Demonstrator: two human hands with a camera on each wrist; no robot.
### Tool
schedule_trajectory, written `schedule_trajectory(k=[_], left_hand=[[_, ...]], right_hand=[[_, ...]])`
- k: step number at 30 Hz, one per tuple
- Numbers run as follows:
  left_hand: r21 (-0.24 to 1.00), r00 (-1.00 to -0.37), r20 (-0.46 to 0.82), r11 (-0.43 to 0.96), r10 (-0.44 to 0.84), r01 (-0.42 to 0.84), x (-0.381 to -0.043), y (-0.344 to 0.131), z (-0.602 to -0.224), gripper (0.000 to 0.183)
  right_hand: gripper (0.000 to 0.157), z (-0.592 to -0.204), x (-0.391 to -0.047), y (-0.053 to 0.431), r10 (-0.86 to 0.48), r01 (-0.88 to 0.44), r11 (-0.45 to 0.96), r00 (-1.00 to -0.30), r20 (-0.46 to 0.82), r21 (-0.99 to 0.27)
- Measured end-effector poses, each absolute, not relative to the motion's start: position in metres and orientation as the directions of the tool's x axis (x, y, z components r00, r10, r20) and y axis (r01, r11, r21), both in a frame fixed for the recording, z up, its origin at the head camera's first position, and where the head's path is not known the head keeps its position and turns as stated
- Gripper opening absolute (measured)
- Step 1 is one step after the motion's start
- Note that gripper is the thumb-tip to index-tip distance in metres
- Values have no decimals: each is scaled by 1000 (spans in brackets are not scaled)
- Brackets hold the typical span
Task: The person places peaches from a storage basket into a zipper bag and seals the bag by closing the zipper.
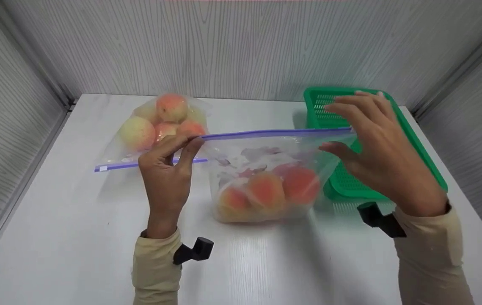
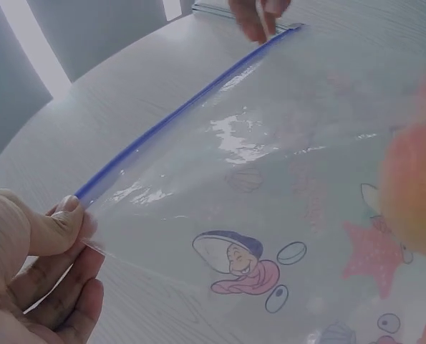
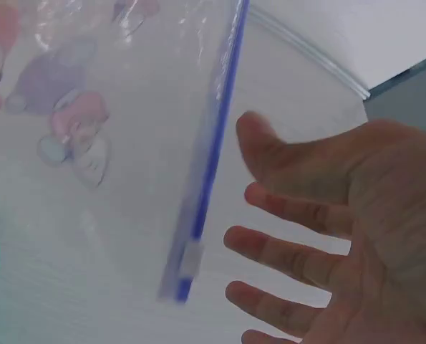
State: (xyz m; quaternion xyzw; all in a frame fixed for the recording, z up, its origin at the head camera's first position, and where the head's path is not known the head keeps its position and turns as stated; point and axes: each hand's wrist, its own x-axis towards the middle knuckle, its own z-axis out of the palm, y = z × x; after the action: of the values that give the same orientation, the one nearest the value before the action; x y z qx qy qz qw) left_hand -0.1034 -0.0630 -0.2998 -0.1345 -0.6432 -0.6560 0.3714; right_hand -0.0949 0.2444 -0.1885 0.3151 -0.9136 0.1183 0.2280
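A clear zip bag [image 1: 241, 159] with printed cartoon figures hangs upright at the middle, several peaches [image 1: 266, 190] in its bottom. My left hand [image 1: 169, 165] pinches the left end of its purple zip strip [image 1: 274, 133] between thumb and fingers. Beside the strip's other end, my right hand [image 1: 376, 144] is spread, thumb apart from the fingers, holding nothing. In the right wrist view the white slider [image 3: 191, 259] sits near that end of the strip, a little away from the fingertips. The strip looks pressed together along its length.
Behind my left hand lies a second zip bag [image 1: 111, 148] of peaches, its purple strip facing me. A green plastic basket [image 1: 418, 148] stands at the right, partly behind my right hand. Wood-patterned panels [image 1: 241, 51] border the white table [image 1: 75, 237].
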Motion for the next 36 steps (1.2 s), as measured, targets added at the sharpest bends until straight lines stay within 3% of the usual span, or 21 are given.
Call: schedule_trajectory(k=[3, 6, 8, 10, 13, 16, 20, 23, 25, 30, 36], left_hand=[[733, -684, 667, 99, -295, 673, -106, -65, -298, 15], [747, -707, 656, 94, -263, 658, -104, -68, -297, 16], [776, -744, 627, 99, -232, 623, -101, -69, -295, 21], [801, -777, 599, 141, -195, 582, -95, -71, -293, 31], [821, -811, 561, 241, -167, 518, -83, -71, -292, 45], [854, -867, 487, 267, -110, 446, -63, -63, -299, 38], [953, -949, 243, 135, 199, 273, -38, -36, -319, 22], [996, -892, 49, 45, 449, 77, -35, -10, -336, 32], [999, -853, -37, 2, 521, -42, -41, 7, -343, 42], [961, -885, -99, -187, 456, -203, -68, 43, -345, 56], [849, -911, -111, -439, 397, -295, -90, 67, -326, 53]], right_hand=[[60, -181, -109, 215, -594, -654, 752, -727, 344, -83], [58, -177, -127, 191, -606, -611, 778, -791, 82, -147], [49, -176, -137, 182, -600, -585, 794, -798, -56, -163], [35, -175, -144, 179, -602, -582, 795, -791, -109, -170], [19, -174, -147, 183, -616, -599, 784, -783, -89, -164], [14, -171, -146, 191, -611, -598, 786, -789, -57, -159], [14, -163, -143, 201, -596, -587, 793, -803, -6, -163], [15, -156, -143, 206, -585, -589, 793, -807, 74, -156], [15, -151, -144, 209, -575, -590, 796, -807, 135, -138], [23, -141, -148, 209, -545, -575, 811, -810, 216, -110], [22, -133, -149, 220, -496, -532, 841, -832, 247, -101]])
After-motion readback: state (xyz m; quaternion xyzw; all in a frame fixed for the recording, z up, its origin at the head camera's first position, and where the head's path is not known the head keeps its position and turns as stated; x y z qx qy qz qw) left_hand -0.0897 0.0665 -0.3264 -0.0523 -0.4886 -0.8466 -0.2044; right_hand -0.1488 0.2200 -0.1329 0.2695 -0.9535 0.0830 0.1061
